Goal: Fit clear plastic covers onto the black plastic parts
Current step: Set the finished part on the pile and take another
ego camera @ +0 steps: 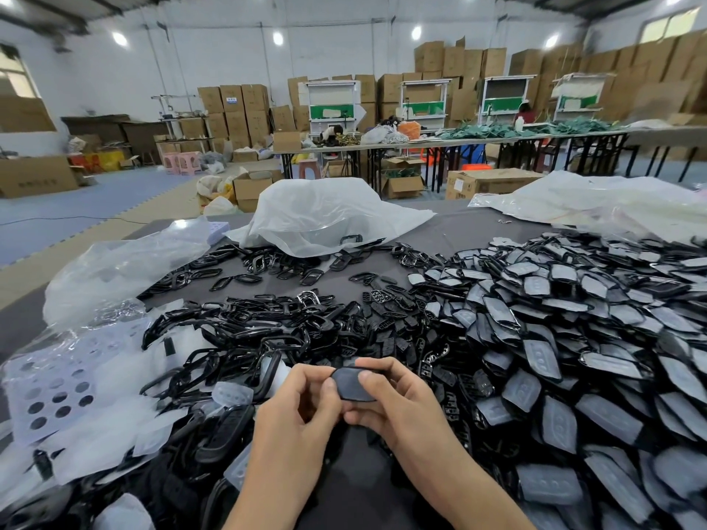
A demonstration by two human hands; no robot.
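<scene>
Both my hands hold one black plastic part (354,384) with a clear cover on its face, low in the middle of the view. My left hand (302,403) pinches its left edge with thumb and fingers curled. My right hand (398,399) grips its right side, thumb on top and fingers wrapped under it. A heap of bare black frames (248,338) lies to the left and ahead. Loose clear covers (114,426) lie at the lower left. A big pile of covered black parts (574,357) fills the right.
The grey table (451,231) carries crumpled clear plastic bags (325,212) at the back and a punched white sheet (57,384) on the left. Beyond stand folding tables, cardboard boxes and stools in a workshop hall.
</scene>
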